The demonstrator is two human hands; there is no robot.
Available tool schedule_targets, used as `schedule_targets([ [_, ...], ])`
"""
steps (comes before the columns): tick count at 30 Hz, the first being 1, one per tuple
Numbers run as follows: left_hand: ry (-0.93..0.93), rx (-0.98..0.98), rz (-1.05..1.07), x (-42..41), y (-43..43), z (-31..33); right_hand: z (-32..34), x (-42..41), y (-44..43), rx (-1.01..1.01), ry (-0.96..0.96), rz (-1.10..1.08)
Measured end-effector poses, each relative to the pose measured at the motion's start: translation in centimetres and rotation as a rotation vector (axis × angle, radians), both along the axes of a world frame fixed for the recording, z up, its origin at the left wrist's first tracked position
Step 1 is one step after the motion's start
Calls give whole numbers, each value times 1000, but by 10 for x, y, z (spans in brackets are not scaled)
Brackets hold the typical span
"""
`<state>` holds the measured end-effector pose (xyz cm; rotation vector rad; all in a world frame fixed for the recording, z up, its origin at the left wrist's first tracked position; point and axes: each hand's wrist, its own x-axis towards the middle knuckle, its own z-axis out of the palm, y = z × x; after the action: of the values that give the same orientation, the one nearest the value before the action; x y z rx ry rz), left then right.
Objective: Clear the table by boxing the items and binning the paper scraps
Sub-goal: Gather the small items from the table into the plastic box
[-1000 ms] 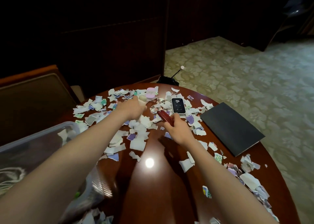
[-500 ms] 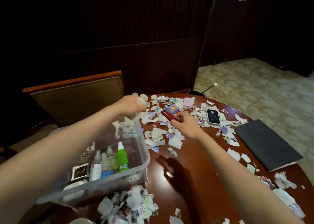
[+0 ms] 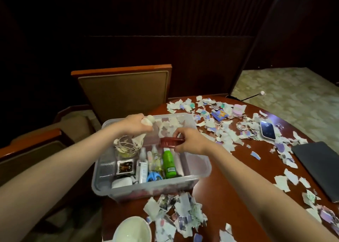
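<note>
Above the clear box [image 3: 150,187], just over the green bottle [image 3: 168,163]: red case [image 3: 169,142] pinched in right hand [image 3: 190,143], lying crosswise, jutting left from the fingers [image 3: 179,132]. Slightly farther, white tube [image 3: 146,122] clenched in left hand [image 3: 134,125], over the jar [image 3: 126,146]. Beyond, phone [image 3: 267,132] among scraps [image 3: 211,125], unboxed.

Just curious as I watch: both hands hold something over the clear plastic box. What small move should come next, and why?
Probably the right hand should dip a little and release the dark red ridged plastic piece it pinches: that piece hangs over the clear plastic box, just above the green bottle lying inside. The left hand, gripping a small white bottle, could follow.
</note>
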<state>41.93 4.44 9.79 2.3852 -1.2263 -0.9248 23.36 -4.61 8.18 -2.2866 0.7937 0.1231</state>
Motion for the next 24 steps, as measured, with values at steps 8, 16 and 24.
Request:
schedule_targets([
  [8, 36, 78, -14, 33, 23, -27, -44, 32, 9, 147, 376, 233],
  [16, 83, 56, -34, 25, 13, -43, -63, 26, 10, 389, 551, 221],
  [24, 108, 38, -154, -5, -14, -54, -67, 16, 16, 289, 572, 246],
])
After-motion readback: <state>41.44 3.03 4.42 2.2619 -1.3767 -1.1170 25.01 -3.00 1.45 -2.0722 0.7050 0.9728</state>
